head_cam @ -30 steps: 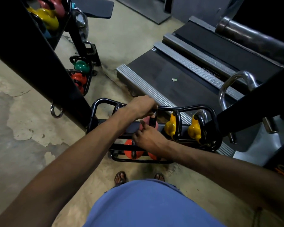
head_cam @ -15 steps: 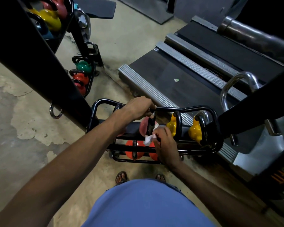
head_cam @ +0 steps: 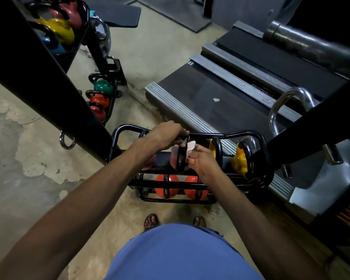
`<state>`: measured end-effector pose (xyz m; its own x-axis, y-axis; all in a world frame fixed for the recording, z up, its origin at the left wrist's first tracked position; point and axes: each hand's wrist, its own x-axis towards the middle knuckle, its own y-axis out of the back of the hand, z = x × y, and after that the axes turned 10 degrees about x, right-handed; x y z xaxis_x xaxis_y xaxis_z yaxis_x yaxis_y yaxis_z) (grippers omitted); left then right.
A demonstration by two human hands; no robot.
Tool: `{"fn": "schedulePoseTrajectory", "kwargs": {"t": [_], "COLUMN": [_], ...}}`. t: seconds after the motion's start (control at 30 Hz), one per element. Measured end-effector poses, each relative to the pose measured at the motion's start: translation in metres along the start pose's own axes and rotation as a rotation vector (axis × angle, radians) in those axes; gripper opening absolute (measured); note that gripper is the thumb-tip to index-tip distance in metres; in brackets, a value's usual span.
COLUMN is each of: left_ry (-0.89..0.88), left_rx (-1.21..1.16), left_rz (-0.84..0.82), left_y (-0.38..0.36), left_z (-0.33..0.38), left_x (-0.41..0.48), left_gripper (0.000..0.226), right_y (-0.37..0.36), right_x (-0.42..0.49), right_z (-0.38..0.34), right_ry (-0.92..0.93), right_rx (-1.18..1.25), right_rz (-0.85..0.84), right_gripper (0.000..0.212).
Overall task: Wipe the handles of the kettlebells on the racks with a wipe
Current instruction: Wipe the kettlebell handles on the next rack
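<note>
Change: over the last second the right hand came up from the lower left of the black handle to its upper right side, and the white wipe, hidden a second earlier, came into view.
Wipe: folded against the handle near its top, just below the top rail of the floor rack.
Right grip: fingers and thumb pinched on the wipe, pressing it to the handle.
Left grip: the left hand stayed curled round the top rail where the handle's top meets it, apparently steadying.
Kettlebell: the pink kettlebell sat on the upper tier, the yellow kettlebells to its right and the orange-red kettlebells on the tier below.
Meaning: the stroke looked to have run up this handle, so this one was likely nearly done; the yellow and orange-red handles appeared still to be wiped.
</note>
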<state>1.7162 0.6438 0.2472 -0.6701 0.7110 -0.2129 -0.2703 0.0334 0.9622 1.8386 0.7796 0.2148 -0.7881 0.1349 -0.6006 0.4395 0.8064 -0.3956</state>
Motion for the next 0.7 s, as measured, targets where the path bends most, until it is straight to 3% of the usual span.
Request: {"fn": "schedulePoseTrajectory", "kwargs": {"t": [0.13,0.2,0.33,0.47,0.57,0.63,0.7], "left_ry": [0.004,-0.005,-0.036,-0.044,-0.033,0.008,0.049], "left_rx": [-0.035,-0.035,-0.061,-0.108,-0.12,-0.093,0.03], "left_rz": [-0.014,0.039,0.104,0.116,0.11,0.119,0.202], "left_y": [-0.005,-0.008,-0.016,-0.017,-0.013,-0.009,-0.007], "left_z": [-0.001,0.001,0.003,0.007,0.009,0.015,0.03], "left_x": [-0.005,-0.009,-0.012,-0.016,-0.021,-0.027,-0.037], "left_gripper": [0.073,0.082,0.072,0.059,0.057,0.056,0.043], "right_y": [-0.007,-0.01,-0.019,-0.02,-0.022,-0.022,-0.023], "right_x": [0.007,0.022,0.042,0.049,0.048,0.048,0.052], "right_z": [-0.01,-0.016,-0.027,-0.031,-0.033,-0.034,-0.038], "right_ry": [-0.123,-0.143,-0.13,-0.12,0.055,0.248,0.377], "right_rx": [0.199,0.254,0.308,0.319,0.136,-0.129,-0.42], "right_rz": [-0.004,0.11,0.263,0.282,0.319,0.32,0.22], "right_gripper": [0.034,0.032,0.02,0.02,0.021,0.018,0.015]}}
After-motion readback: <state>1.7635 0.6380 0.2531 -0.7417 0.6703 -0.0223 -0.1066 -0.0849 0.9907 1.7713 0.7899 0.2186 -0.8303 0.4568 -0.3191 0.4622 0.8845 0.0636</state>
